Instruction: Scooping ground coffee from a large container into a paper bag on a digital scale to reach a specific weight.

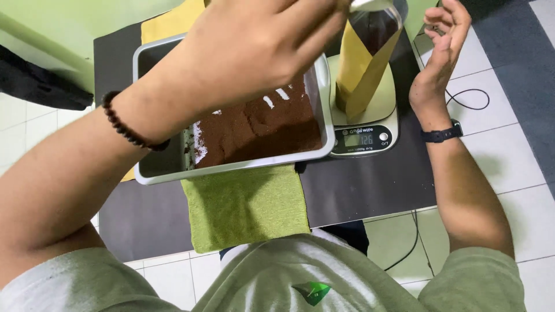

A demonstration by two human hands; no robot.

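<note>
My left hand (254, 46) reaches across a white rectangular tray (243, 167) that holds brown ground powder (266, 130). Its fingers are closed on a shiny metal spoon (370, 4), of which only the edge shows, right above a yellow paper bag (361, 69). The bag stands upright on a small digital kitchen scale (381, 136), and dark powder shows in its open top. My right hand (442, 46) hovers just right of the bag with its fingers loosely curled, apart and empty. It does not touch the bag.
A green towel (245, 208) lies under the tray's near edge and hangs toward me. A dark mat (364, 185) covers the small table. A yellow cloth (173, 23) lies behind the tray. A black cable (468, 98) runs over the tiled floor at right.
</note>
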